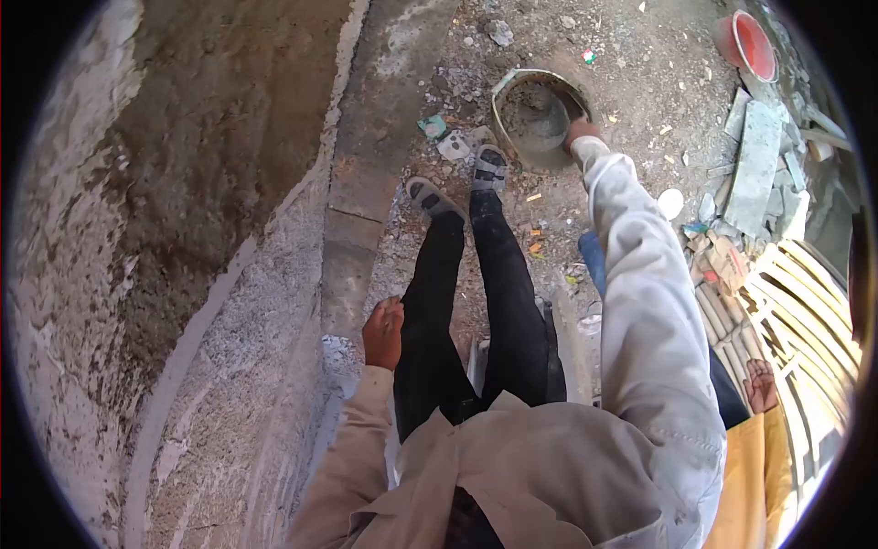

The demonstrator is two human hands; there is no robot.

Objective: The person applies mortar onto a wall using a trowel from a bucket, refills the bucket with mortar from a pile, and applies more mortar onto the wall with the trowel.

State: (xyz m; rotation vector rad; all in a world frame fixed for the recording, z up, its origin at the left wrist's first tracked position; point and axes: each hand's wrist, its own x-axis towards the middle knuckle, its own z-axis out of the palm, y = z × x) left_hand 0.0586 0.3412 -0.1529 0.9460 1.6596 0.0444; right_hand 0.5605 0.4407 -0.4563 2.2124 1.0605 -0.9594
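Observation:
My right hand (583, 134) reaches down to the right rim of a round bucket (499, 88) on the ground. Its fingers are closed around what looks like a trowel (568, 103), whose dark part dips inside the bucket; the handle is hidden by the hand. Wet grey mortar (535, 114) fills part of the bucket. Beside my left thigh, my left hand (382, 333) hangs with loosely bent fingers and nothing visible in it.
A wall with wet brown plaster (238, 119) rises at left, above a concrete ledge (352, 238). Rubble covers the ground. At right are a red-lined bucket (757, 48), stone slabs (757, 169) and stacked curved pieces (805, 302). Another person's hand (760, 386) shows lower right.

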